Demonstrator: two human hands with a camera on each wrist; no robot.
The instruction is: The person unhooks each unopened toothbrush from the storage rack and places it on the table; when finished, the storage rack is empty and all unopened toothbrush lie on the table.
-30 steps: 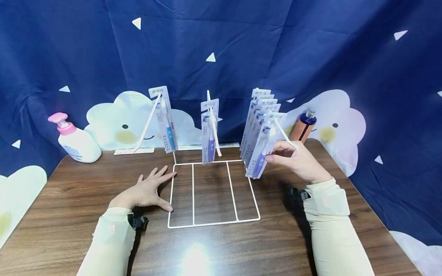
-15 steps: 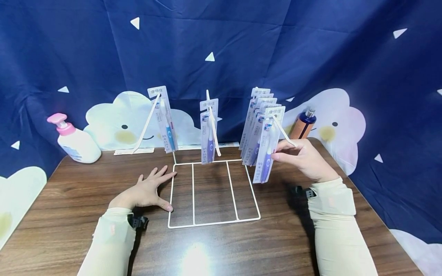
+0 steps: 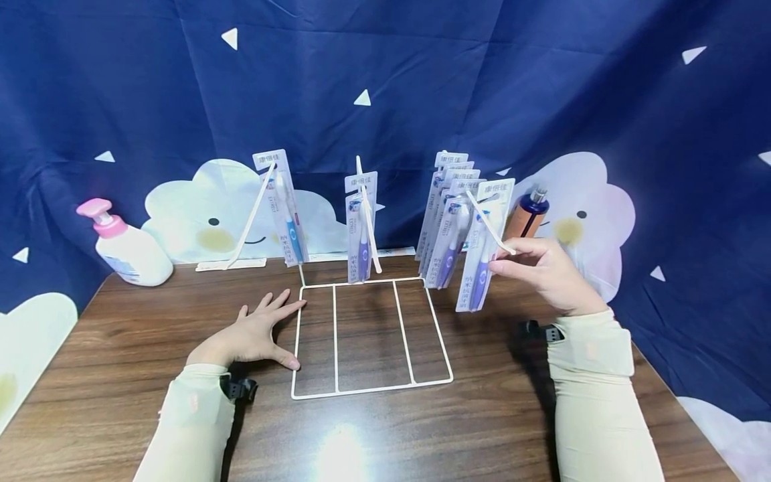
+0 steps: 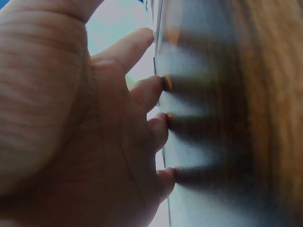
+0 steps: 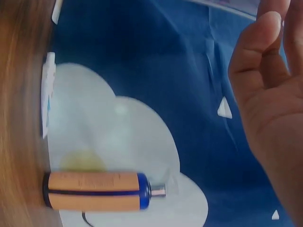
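Note:
A white wire rack (image 3: 373, 389) stands on the wooden table (image 3: 108, 361) with three slanted hooks. One toothbrush pack (image 3: 282, 207) hangs on the left hook, another pack (image 3: 360, 231) on the middle hook, and several packs (image 3: 444, 221) on the right hook. My right hand (image 3: 502, 261) pinches the frontmost purple toothbrush pack (image 3: 484, 248) by its edge, near the tip of the right hook. My left hand (image 3: 271, 321) lies flat on the table, fingers spread (image 4: 163, 82), touching the rack's left base wire.
A white pump bottle with a pink top (image 3: 126, 249) stands at the back left. An orange and blue bottle (image 3: 525, 215) (image 5: 94, 190) stands behind the right hook. A blue cloud-print curtain (image 3: 385, 80) closes in the table on three sides.
My right hand has drawn the front toothbrush pack rightward and up along the right hook, away from the other packs. My left hand has stayed put.

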